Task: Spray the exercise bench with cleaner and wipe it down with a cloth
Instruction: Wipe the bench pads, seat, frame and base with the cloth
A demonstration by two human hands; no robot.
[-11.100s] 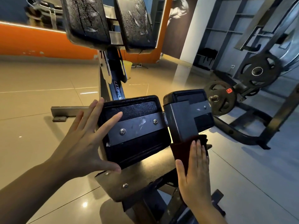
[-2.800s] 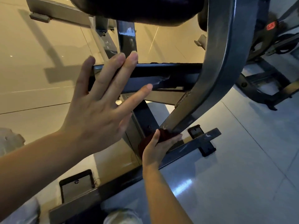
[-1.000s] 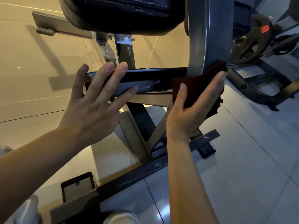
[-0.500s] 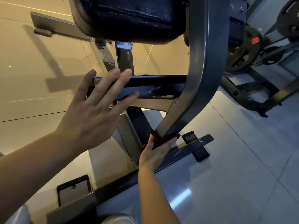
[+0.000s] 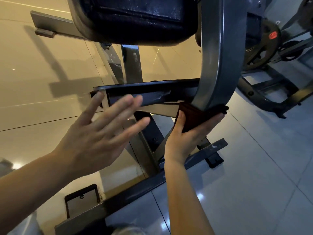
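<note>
I look at the exercise bench from below: a black pad (image 5: 135,19) fills the top of the view, and a curved grey steel post (image 5: 218,53) comes down from it. My right hand (image 5: 189,134) holds a dark red cloth (image 5: 193,114) wrapped against the lower part of that post, thumb on the left and fingers on the right. My left hand (image 5: 101,133) is blurred, fingers spread and straight, just in front of the dark horizontal bar (image 5: 149,92); whether it touches the bar I cannot tell. No spray bottle shows.
The bench's base rails (image 5: 208,150) and a foot plate (image 5: 81,199) lie on the glossy tiled floor (image 5: 254,167). A weight plate with a red label (image 5: 264,43) and another machine's dark frame (image 5: 274,94) stand at the upper right.
My right hand has slid the cloth up the curved post from its lower end. My left hand has pulled back a little from the horizontal bar and is in motion.
</note>
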